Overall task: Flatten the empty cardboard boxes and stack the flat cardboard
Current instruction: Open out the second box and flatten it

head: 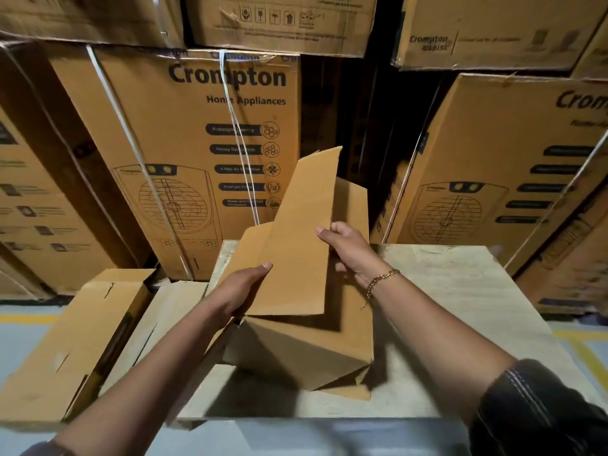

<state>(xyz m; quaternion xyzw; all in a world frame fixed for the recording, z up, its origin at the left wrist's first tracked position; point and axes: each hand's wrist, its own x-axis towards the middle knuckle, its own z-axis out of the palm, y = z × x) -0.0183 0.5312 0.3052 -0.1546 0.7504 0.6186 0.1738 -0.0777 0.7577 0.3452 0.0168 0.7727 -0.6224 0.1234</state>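
A plain brown cardboard box (306, 350) stands tilted on a pale table (460, 307), its top open. One long flap (302, 238) sticks up and leans left. My left hand (243, 287) presses flat against the lower left of that flap, thumb on its face. My right hand (348, 248) grips the flap's right edge, fingers curled over it, a gold chain bracelet on the wrist. A second flap rises behind my right hand. Flat cardboard (75, 343) lies to the left, beside the table.
Tall printed appliance cartons (184, 153) are stacked close behind the table, with more cartons (493, 166) at right and overhead. A dark gap runs between the stacks. Grey floor with yellow lines (585, 353) shows at both sides.
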